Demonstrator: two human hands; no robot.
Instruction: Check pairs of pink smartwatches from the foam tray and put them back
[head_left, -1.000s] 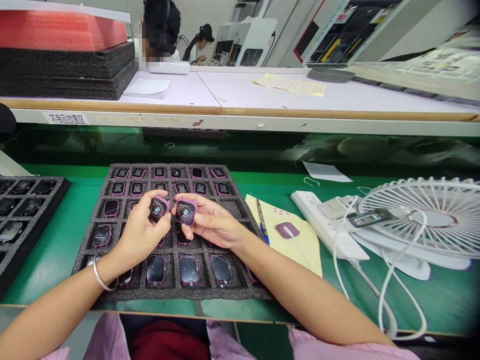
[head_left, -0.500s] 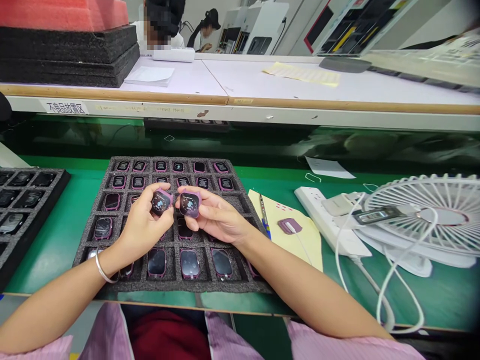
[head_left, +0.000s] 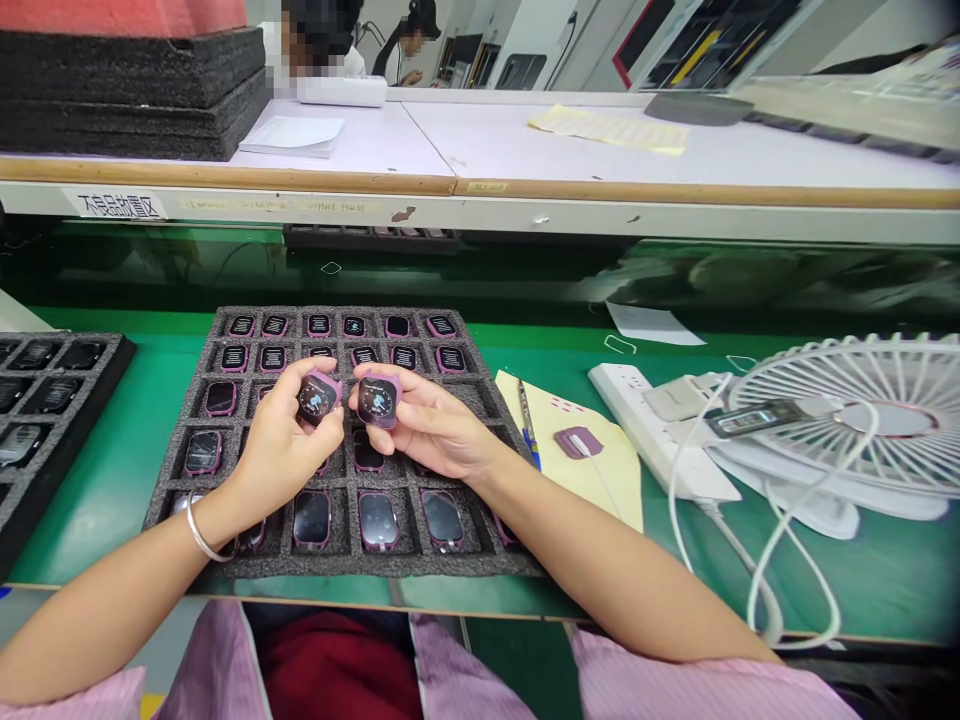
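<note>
My left hand (head_left: 279, 448) is closed around a small purple smartwatch body (head_left: 317, 395) with a lit screen. Beside it, my right hand (head_left: 429, 428) grips a second purple watch body (head_left: 377, 399), screen facing me. Both are held side by side, nearly touching, above a dark foam tray (head_left: 480, 400). Its pockets hold several more purple watch bodies (head_left: 377, 518). A silver bangle (head_left: 199, 535) sits on my left wrist.
Another black tray of watches (head_left: 45, 400) lies at the left. To the right are a yellow paper (head_left: 592, 470) with a pen (head_left: 525, 420) and a purple charger puck (head_left: 576, 441), a white power strip (head_left: 652, 430), cables and a white fan (head_left: 862, 420). People work behind the raised shelf (head_left: 480, 190).
The hands and both watches have barely shifted; the view has tilted slightly so everything sits a little higher in frame.
</note>
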